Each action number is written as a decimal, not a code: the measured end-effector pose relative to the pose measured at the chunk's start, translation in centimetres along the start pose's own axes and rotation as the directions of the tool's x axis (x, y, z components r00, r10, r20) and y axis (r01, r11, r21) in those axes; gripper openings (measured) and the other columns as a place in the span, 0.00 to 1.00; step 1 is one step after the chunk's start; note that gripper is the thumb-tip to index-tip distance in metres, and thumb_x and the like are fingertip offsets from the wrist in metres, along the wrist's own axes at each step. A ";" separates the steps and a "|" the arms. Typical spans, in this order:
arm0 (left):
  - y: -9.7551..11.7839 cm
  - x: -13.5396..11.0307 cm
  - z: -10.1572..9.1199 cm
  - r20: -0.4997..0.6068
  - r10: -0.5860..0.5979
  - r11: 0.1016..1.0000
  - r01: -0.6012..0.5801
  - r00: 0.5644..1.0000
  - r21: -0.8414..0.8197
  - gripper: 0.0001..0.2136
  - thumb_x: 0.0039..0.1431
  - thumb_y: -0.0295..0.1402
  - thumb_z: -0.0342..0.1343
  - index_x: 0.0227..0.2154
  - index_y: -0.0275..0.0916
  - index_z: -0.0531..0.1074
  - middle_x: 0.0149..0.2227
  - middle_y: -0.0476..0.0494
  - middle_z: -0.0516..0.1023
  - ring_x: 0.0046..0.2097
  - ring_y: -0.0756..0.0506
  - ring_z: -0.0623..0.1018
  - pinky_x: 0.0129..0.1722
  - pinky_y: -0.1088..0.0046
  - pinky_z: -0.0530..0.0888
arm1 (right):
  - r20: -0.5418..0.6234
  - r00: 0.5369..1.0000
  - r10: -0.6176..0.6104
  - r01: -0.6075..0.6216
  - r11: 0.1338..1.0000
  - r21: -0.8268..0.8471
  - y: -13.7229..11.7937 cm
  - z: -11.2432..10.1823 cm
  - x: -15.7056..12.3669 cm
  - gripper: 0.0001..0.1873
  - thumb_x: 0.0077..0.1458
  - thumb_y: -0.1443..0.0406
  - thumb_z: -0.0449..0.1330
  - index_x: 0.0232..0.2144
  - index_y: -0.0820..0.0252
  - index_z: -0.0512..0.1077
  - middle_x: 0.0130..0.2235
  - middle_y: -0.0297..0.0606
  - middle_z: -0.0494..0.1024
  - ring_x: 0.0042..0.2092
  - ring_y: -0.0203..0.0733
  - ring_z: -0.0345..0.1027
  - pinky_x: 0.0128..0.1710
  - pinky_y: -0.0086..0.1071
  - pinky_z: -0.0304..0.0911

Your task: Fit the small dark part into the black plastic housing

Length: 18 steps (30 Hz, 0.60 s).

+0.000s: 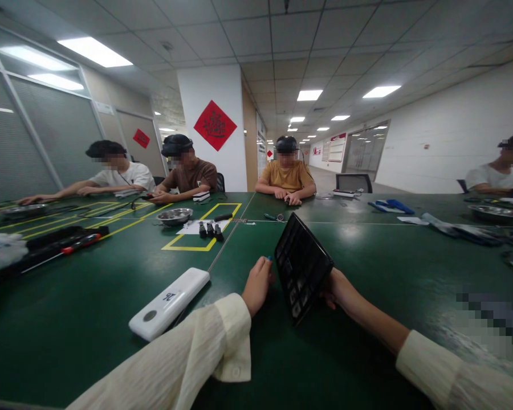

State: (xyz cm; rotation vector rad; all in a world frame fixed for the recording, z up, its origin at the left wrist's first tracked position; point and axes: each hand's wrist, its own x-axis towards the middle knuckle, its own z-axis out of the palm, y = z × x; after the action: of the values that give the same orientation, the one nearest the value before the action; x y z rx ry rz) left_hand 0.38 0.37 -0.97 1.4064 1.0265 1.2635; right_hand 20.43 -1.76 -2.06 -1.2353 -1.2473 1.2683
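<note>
My right hand [332,289] grips a black tablet [301,267] by its right edge, holding it tilted up over the green table. Its glossy face, with a grid of pale patches, leans toward the left. Just left of the tablet is my left hand [257,283], closed, with a small blue thing [269,259] showing at its fingertips; most of that thing is hidden. Near my left forearm lies a white power bank [171,303] marked 26, with a dark strip under its edge.
Ahead on the green table [248,239] are several black clips [211,230] on white paper and a metal bowl [175,216]. A red-handled screwdriver [74,246] lies left. Co-workers, including a person in yellow [287,177], sit across. Blue cloth items [391,206] lie at right.
</note>
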 end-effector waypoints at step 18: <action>0.1 -0.1 -0.3 0.258 -0.109 0.993 0.116 0.960 -0.009 0.17 0.52 0.50 0.46 0.26 0.39 0.57 0.15 0.57 0.59 0.17 0.55 0.57 0.18 0.78 0.53 | 0.155 0.987 -0.033 0.030 0.999 0.024 0.7 -0.3 0.2 0.22 0.47 0.49 0.49 0.36 0.61 0.64 0.16 0.31 0.67 0.14 0.32 0.55 0.09 0.23 0.50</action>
State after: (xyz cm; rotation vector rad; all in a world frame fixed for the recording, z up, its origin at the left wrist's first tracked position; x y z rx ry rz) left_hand 0.05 0.28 -0.88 1.4295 0.8960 0.9774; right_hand 20.69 -1.54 -2.79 -1.1142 -1.3548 1.3724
